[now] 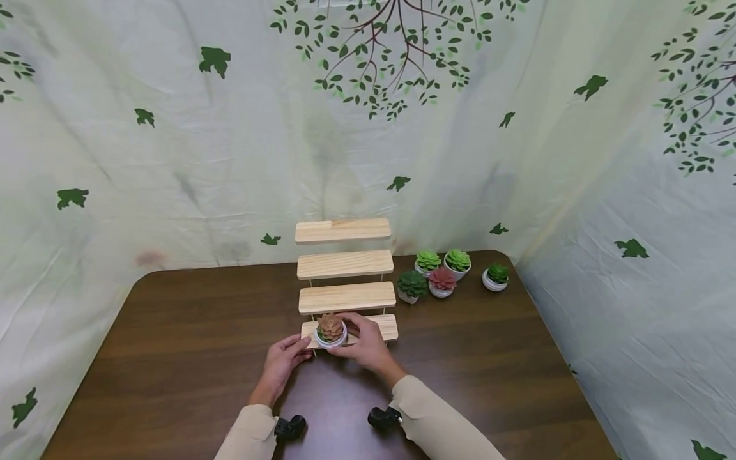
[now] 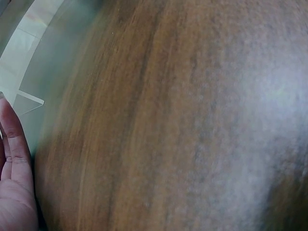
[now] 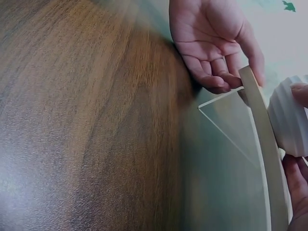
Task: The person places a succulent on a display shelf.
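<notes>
A stand with several pale wooden tiers on clear supports (image 1: 347,298) rises at the table's middle. On its lowest tier (image 1: 391,326), near the left end, is a brownish-pink succulent (image 1: 330,327) in a white ribbed pot (image 3: 288,115). My right hand (image 1: 367,345) grips this pot between thumb and fingers from the right side. At the tier's left end, my left hand (image 1: 282,367) pinches the board, thumb on top and curled fingers beneath, as the right wrist view shows. Only part of the left hand enters the left wrist view.
Right of the stand, several potted succulents cluster: a dark green one (image 1: 412,285), a red one (image 1: 442,281) and light green ones (image 1: 458,260). Another green succulent (image 1: 496,276) stands apart near the brown table's (image 1: 201,345) right edge. A leaf-print cloth (image 1: 241,160) hangs behind.
</notes>
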The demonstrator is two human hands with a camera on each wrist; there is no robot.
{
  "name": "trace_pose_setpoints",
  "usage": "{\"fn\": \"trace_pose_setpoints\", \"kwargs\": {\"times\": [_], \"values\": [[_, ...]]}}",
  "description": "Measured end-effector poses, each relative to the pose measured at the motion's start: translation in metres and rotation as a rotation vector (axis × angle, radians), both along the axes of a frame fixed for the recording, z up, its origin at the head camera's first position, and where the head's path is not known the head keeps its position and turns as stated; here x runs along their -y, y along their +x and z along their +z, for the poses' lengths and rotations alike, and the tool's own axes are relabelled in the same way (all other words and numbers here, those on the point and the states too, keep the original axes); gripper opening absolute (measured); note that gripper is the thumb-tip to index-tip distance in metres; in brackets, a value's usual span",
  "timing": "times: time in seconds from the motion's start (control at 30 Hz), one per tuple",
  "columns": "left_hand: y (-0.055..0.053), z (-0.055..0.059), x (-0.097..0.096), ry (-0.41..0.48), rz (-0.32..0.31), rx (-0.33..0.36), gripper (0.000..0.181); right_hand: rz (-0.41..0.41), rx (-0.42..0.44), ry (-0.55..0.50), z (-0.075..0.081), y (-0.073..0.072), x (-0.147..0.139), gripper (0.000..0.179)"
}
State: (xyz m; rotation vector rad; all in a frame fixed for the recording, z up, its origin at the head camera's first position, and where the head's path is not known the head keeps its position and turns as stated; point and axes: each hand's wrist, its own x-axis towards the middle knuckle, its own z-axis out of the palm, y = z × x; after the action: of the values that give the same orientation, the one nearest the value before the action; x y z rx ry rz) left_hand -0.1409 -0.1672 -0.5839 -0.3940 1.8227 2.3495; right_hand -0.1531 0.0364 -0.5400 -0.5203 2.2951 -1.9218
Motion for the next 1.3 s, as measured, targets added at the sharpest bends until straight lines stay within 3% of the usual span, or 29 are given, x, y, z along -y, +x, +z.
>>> {"fn": "trace_pose_setpoints", "kwargs": {"times": [0.17,0.4,0.53,0.63,0.9,1.03,1.3], "values": [[-0.001,0.001,0.000,0.002,-0.003,0.007,0.008,0.011,-0.015,-0.009,0.005,0.001,0.004,0.062],[-0.002,0.002,-0.001,-0.010,0.000,0.029,0.015,0.039,-0.032,0.009,0.038,0.013,0.005,0.058],[-0.002,0.005,-0.002,0.003,0.000,0.035,0.020,0.037,-0.028,0.020,0.042,0.014,0.005,0.058],[-0.002,0.006,-0.002,0.013,0.001,0.043,0.021,0.037,-0.035,0.013,0.041,0.014,0.005,0.059],[-0.001,0.006,-0.004,0.031,0.007,0.046,0.010,0.004,0.000,-0.074,-0.001,0.003,-0.014,0.068],[-0.001,0.006,-0.003,0.040,-0.001,0.036,0.007,-0.019,0.011,-0.131,0.001,0.005,-0.033,0.067],[-0.001,0.003,-0.003,0.023,0.017,0.031,0.004,-0.080,0.020,-0.154,0.028,0.016,-0.071,0.060]]}}
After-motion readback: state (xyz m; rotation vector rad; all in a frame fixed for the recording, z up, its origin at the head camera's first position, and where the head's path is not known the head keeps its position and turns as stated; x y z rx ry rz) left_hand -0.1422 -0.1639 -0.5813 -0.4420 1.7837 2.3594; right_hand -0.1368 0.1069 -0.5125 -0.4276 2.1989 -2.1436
